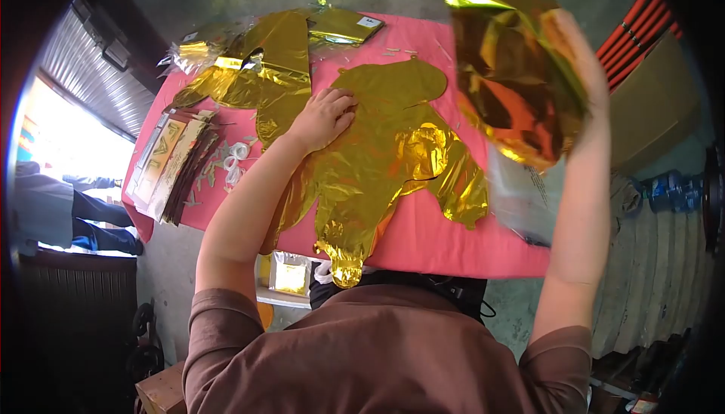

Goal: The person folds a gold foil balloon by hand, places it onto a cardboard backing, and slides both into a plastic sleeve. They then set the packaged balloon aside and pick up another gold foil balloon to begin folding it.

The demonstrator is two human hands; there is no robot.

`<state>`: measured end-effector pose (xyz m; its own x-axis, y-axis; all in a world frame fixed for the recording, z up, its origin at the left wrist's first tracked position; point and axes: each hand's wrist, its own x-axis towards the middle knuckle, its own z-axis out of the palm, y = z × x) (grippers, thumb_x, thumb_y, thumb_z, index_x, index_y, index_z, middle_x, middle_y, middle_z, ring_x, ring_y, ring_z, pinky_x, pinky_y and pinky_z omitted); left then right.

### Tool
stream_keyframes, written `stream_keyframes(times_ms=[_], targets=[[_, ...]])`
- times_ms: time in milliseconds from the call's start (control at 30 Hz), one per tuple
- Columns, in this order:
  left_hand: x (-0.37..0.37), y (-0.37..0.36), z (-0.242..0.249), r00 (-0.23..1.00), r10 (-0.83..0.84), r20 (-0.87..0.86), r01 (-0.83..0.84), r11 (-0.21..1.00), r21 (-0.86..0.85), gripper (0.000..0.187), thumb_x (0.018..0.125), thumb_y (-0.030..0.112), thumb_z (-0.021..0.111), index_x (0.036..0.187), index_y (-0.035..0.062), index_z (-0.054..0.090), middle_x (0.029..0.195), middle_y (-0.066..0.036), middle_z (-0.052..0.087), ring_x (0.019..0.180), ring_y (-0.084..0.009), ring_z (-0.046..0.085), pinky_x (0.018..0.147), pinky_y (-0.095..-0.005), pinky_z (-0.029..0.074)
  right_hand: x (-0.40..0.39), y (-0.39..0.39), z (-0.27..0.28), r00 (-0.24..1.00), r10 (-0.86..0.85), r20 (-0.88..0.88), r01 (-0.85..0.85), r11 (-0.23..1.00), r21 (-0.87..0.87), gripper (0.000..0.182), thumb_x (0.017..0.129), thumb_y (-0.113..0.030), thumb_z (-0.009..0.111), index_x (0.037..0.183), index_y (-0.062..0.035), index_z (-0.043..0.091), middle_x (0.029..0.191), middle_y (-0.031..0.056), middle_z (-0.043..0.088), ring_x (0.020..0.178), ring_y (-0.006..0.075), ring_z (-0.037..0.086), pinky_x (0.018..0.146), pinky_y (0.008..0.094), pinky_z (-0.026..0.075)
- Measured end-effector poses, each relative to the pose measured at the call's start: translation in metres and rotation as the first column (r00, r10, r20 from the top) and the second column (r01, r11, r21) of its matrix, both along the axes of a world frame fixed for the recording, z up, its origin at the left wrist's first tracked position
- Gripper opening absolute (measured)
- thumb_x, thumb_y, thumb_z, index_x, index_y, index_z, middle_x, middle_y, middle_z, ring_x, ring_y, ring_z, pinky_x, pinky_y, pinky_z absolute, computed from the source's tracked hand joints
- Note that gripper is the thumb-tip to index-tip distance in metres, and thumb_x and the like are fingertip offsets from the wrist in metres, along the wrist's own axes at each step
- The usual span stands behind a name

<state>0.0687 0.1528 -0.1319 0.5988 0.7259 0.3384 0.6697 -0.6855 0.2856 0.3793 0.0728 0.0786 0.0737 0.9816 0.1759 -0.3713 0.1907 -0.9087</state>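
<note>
A flat, uninflated gold foil balloon lies across the pink-covered table in front of me, its lower end hanging over the near edge. My left hand rests on its upper left part, fingers laid on the foil. Raised at the right, my right hand grips another piece of gold foil, likely a second flat balloon, which hangs beside the table's right edge. Its fingertips are partly hidden and smeared. More gold foil lies crumpled at the back left.
A pink cloth covers the table. At its left stand a stack of printed packets and a bundle of white string. A packaged gold foil lies at the back. A clear plastic bag sits at the right edge.
</note>
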Motion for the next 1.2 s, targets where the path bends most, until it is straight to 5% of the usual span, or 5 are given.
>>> stream_keyframes(times_ms=[367, 667, 1033, 1133, 1200], targets=[[-0.005, 0.002, -0.006, 1.000, 0.001, -0.003, 0.000, 0.998, 0.066, 0.033, 0.083, 0.017, 0.054, 0.115, 0.0092, 0.055, 0.123, -0.007, 0.051, 0.118, -0.0266, 0.044, 0.098, -0.0393, 0.037, -0.045, 0.070, -0.206, 0.994, 0.104, 0.017, -0.091, 0.930, -0.357, 0.008, 0.089, -0.013, 0.056, 0.086, -0.0079, 0.051, 0.077, 0.0030, 0.059, 0.061, 0.0119, 0.059, 0.052, 0.0239, 0.048], [-0.002, 0.003, -0.003, 1.000, -0.002, -0.021, 0.002, 1.000, 0.000, 0.036, 0.080, 0.006, 0.050, 0.115, 0.0032, 0.051, 0.128, -0.009, 0.047, 0.120, -0.0295, 0.041, 0.100, -0.0402, 0.035, -0.054, 0.051, -0.184, 0.804, 0.370, 0.465, -0.081, 0.843, -0.531, 0.008, 0.084, -0.006, 0.054, 0.089, -0.0008, 0.050, 0.068, 0.0075, 0.059, 0.049, 0.0157, 0.057, 0.038, 0.0280, 0.047], [-0.006, 0.003, -0.007, 0.994, 0.063, -0.089, -0.059, 0.997, 0.046, 0.036, 0.078, 0.012, 0.056, 0.113, 0.0073, 0.054, 0.118, -0.009, 0.050, 0.116, -0.0277, 0.042, 0.098, -0.0395, 0.036, -0.062, 0.035, -0.162, 0.741, 0.566, 0.361, -0.259, 0.737, -0.624, 0.011, 0.087, -0.016, 0.056, 0.084, -0.0054, 0.052, 0.068, 0.0026, 0.056, 0.055, 0.0092, 0.054, 0.038, 0.0245, 0.040], [-0.005, -0.003, -0.002, 0.998, 0.043, -0.042, -0.039, 0.995, 0.093, 0.037, 0.076, 0.010, 0.055, 0.113, 0.0066, 0.054, 0.118, -0.009, 0.050, 0.116, -0.0280, 0.042, 0.099, -0.0389, 0.035, -0.068, 0.029, -0.144, 0.255, 0.662, 0.705, -0.020, 0.733, -0.680, 0.021, 0.086, -0.022, 0.059, 0.081, -0.0025, 0.052, 0.067, 0.0048, 0.058, 0.057, 0.0179, 0.059, 0.044, 0.0323, 0.046], [-0.004, -0.005, 0.002, 0.999, 0.017, -0.035, -0.015, 0.998, 0.055, 0.038, 0.077, 0.008, 0.054, 0.114, 0.0058, 0.053, 0.120, -0.008, 0.049, 0.116, -0.0278, 0.042, 0.100, -0.0386, 0.035, -0.076, 0.012, -0.149, -0.064, -0.050, 0.997, -0.033, 0.998, 0.048, 0.031, 0.085, -0.030, 0.060, 0.085, 0.0007, 0.055, 0.082, 0.0096, 0.062, 0.071, 0.0276, 0.063, 0.058, 0.0403, 0.051]])
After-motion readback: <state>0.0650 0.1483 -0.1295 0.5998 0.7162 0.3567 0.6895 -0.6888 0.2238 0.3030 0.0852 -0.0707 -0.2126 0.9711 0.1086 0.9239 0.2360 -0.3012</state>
